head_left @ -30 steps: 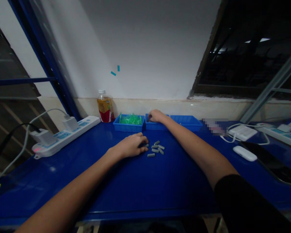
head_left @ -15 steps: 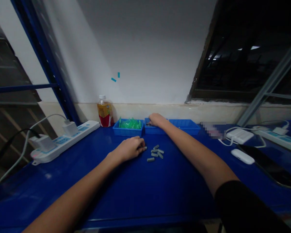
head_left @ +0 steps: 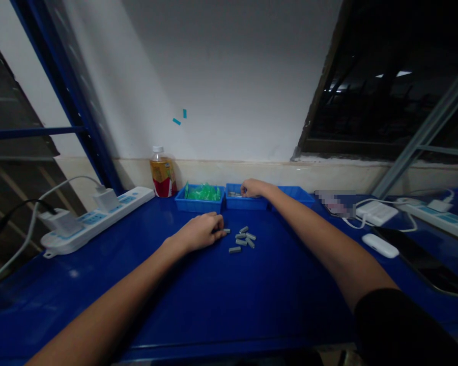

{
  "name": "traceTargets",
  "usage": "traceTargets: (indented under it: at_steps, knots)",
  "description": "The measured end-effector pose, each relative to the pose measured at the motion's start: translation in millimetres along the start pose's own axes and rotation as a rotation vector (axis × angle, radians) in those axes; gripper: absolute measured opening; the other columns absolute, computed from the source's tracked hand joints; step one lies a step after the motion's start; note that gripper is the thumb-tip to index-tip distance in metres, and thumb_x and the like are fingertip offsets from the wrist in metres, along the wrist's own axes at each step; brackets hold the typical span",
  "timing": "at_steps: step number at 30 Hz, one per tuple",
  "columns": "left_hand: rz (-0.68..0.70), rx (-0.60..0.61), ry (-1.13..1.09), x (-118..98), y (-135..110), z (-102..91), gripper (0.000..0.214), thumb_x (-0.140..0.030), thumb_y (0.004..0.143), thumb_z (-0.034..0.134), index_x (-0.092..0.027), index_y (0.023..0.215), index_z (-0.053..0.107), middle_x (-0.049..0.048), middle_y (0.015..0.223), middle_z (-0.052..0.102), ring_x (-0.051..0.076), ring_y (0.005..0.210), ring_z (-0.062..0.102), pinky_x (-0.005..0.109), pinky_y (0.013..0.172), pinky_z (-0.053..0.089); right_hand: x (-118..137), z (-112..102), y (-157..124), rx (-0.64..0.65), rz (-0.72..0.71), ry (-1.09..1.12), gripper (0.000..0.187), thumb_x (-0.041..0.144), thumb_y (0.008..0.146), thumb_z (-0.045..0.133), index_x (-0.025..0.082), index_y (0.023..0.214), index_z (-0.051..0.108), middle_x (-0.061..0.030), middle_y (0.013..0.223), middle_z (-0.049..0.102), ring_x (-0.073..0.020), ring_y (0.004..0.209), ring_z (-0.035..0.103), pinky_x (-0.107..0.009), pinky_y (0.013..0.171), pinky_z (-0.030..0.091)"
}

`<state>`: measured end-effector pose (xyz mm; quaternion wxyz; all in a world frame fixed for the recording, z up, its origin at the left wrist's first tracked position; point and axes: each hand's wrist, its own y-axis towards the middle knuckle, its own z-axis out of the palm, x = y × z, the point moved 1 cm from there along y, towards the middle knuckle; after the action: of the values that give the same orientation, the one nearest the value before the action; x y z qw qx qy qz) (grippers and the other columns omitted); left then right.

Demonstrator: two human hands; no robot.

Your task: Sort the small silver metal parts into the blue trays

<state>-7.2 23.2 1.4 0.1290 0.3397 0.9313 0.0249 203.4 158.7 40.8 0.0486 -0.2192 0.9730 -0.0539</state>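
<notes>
My left hand [head_left: 204,230] rests on the blue table with its fingers curled, pinching one end of a short grey metal bar [head_left: 227,231]. Just right of it, several similar metal bars [head_left: 240,242] lie loose in a small cluster. Over the middle blue bin [head_left: 246,204] my right hand [head_left: 253,188] reaches in, fingers closed together and pointing down. More metal pieces [head_left: 233,194] show in that bin, left of the fingertips. Whatever the right fingers hold, if anything, is hidden.
A bin of green plastic pieces [head_left: 203,192] stands on the left, another blue bin [head_left: 295,194] on the right. Behind are a bottle [head_left: 162,175] and the wall. Power strips, a white charger [head_left: 376,212], a white case [head_left: 380,246] and a phone [head_left: 423,262] lie at the sides.
My right hand has shifted a little right within the middle bin, uncovering metal pieces there. The left hand stays by the loose bars. The whole view has moved slightly.
</notes>
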Motion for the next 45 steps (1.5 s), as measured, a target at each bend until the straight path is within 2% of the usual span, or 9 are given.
traceTargets:
  at_steps: [9, 12, 18, 25, 29, 34, 37, 42, 45]
  knots:
    - [0.016, 0.001, -0.007, 1.5, -0.3, -0.6, 0.02, -0.038, 0.085, 0.052, -0.02, 0.089, 0.057, 0.0045, 0.088, 0.06, 0.017, 0.076, 0.056, 0.026, 0.065, 0.04, 4.5, -4.3, -2.7, 0.099, 0.001, 0.018, 0.029, 0.013, 0.068, 0.059, 0.016, 0.094, 0.073, -0.0047, 0.082, 0.073, -0.0166, 0.069, 0.065, -0.021, 0.058, 0.044]
    - [0.029, -0.01, -0.013, 2.5, 0.4, 0.1, 0.019, -0.038, 0.086, 0.051, -0.02, 0.088, 0.058, 0.0045, 0.087, 0.06, 0.017, 0.075, 0.056, 0.026, 0.065, 0.04, 7.3, -8.5, -2.3, 0.032, -0.006, 0.002, 0.025, 0.019, 0.072, 0.061, 0.016, 0.095, 0.072, -0.0053, 0.088, 0.073, -0.0169, 0.076, 0.066, -0.021, 0.063, 0.044]
    - [0.034, -0.076, -0.062, -0.4, 1.1, 0.8, 0.023, -0.039, 0.09, 0.047, -0.018, 0.092, 0.058, 0.0059, 0.09, 0.062, 0.017, 0.077, 0.057, 0.026, 0.069, 0.042, 11.4, -9.0, 3.6, -0.158, 0.047, -0.073, 0.029, 0.031, 0.076, 0.064, 0.012, 0.096, 0.072, -0.0174, 0.103, 0.069, -0.027, 0.095, 0.064, -0.028, 0.075, 0.046]
    - [0.026, -0.164, -0.105, -9.6, 2.8, 4.2, 0.027, -0.038, 0.093, 0.04, -0.018, 0.092, 0.059, 0.0074, 0.09, 0.065, 0.018, 0.078, 0.059, 0.026, 0.067, 0.042, 10.6, -1.7, -33.0, -0.3, -0.014, -0.022, 0.034, 0.029, 0.091, 0.041, 0.016, 0.111, 0.065, -0.0115, 0.112, 0.067, -0.0211, 0.104, 0.061, -0.025, 0.085, 0.042]
    - [0.031, -0.165, -0.124, -14.5, 5.6, 8.8, 0.028, -0.04, 0.093, 0.041, -0.018, 0.09, 0.059, 0.0059, 0.086, 0.066, 0.018, 0.074, 0.059, 0.025, 0.062, 0.039, 9.7, 10.8, -43.6, -0.23, -0.006, 0.058, 0.037, 0.018, 0.086, 0.041, 0.019, 0.116, 0.063, -0.0078, 0.12, 0.064, -0.019, 0.109, 0.058, -0.024, 0.089, 0.041]
    - [0.02, -0.18, -0.139, -17.2, 7.6, 12.5, 0.028, -0.041, 0.091, 0.044, -0.018, 0.089, 0.06, 0.0042, 0.08, 0.065, 0.016, 0.067, 0.057, 0.024, 0.057, 0.035, 11.6, 14.0, -24.2, -0.149, 0.053, 0.073, 0.039, 0.015, 0.08, 0.045, 0.018, 0.111, 0.067, -0.0101, 0.119, 0.064, -0.0224, 0.106, 0.06, -0.026, 0.085, 0.044]
    - [0.016, -0.175, -0.154, -17.1, 7.1, 12.1, 0.028, -0.041, 0.091, 0.044, -0.018, 0.089, 0.06, 0.0038, 0.077, 0.064, 0.015, 0.065, 0.057, 0.023, 0.056, 0.035, 12.6, 10.1, -19.0, -0.143, 0.049, 0.094, 0.038, 0.014, 0.078, 0.047, 0.02, 0.109, 0.069, -0.0069, 0.115, 0.066, -0.0205, 0.103, 0.062, -0.023, 0.082, 0.045]
    - [0.009, -0.212, -0.178, -14.4, 6.4, 10.7, 0.028, -0.041, 0.091, 0.044, -0.018, 0.09, 0.06, 0.0032, 0.077, 0.064, 0.015, 0.065, 0.056, 0.023, 0.056, 0.035, 10.5, 9.0, -40.0, -0.308, 0.072, 0.125, 0.043, 0.012, 0.082, 0.042, 0.014, 0.121, 0.059, -0.01, 0.125, 0.06, -0.0201, 0.115, 0.054, -0.025, 0.093, 0.039]
    - [0.001, -0.259, -0.2, -12.9, 6.6, 10.1, 0.028, -0.04, 0.091, 0.044, -0.017, 0.09, 0.06, 0.0031, 0.077, 0.064, 0.014, 0.065, 0.056, 0.023, 0.058, 0.037, 15.9, 18.3, -65.7, -0.466, 0.05, 0.159, 0.039, 0.012, 0.088, 0.035, 0.014, 0.118, 0.06, -0.0089, 0.121, 0.062, -0.0186, 0.113, 0.053, -0.027, 0.096, 0.036]
